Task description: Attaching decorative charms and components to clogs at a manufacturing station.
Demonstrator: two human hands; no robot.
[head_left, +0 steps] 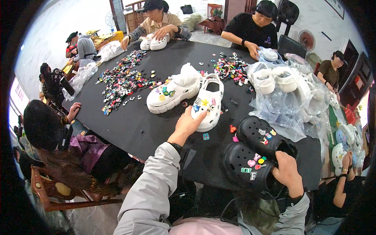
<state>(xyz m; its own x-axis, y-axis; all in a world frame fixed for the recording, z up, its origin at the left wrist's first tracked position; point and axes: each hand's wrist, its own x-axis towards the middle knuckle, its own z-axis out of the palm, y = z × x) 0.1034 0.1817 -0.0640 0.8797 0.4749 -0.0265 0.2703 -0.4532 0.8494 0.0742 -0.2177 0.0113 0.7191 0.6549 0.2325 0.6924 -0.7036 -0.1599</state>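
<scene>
Nearest the camera, the person's right hand (pixel 288 172) is closing around the heel end of a black clog (pixel 248 166), fingers wrapped over its back rim and gripping it at the near edge of the round black table (pixel 133 129). Several coloured charms are already sitting on that clog's toe, and a second black clog (pixel 261 135) just beyond it, touching or nearly so, is also carrying a few. By the look of it the black pair is largely dressed.

Further in, the left hand (pixel 187 124) is reaching forward in a grey sleeve, fingers loosely spread and resting on the toe of a white clog (pixel 208 102); it is holding nothing as far as the view shows. This white clog is wearing charms along its upper, and its partner, another white clog (pixel 172 93) just to the left, stuffed with white paper, is wearing some too. A small blue charm (pixel 205 136) is lying loose on the table just beside the left hand.

Beyond these, loose charms are lying in a wide scatter (pixel 121 80) on the left and a smaller heap (pixel 231 69) toward the middle, so plenty are waiting unused. To the right, plain white clogs in clear plastic bags (pixel 282 98) are lying undecorated. At the far rim, other people are sitting and handling white clogs of their own.
</scene>
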